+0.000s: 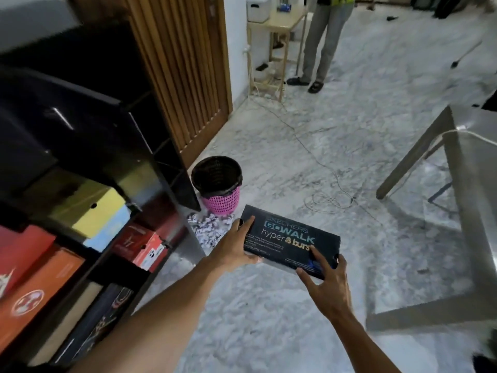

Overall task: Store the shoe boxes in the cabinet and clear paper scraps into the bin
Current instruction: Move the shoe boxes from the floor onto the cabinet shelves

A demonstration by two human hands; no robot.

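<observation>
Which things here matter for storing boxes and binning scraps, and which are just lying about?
Job: black shoe box, held by left hand and right hand; cabinet; paper scraps; bin.
Lying about: floor cable; glass table; wooden side table.

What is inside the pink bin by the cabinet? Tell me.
Only a black liner shows inside the pink bin; the dark interior hides its bottom. The paper scraps lie on the floor beside it.
</observation>
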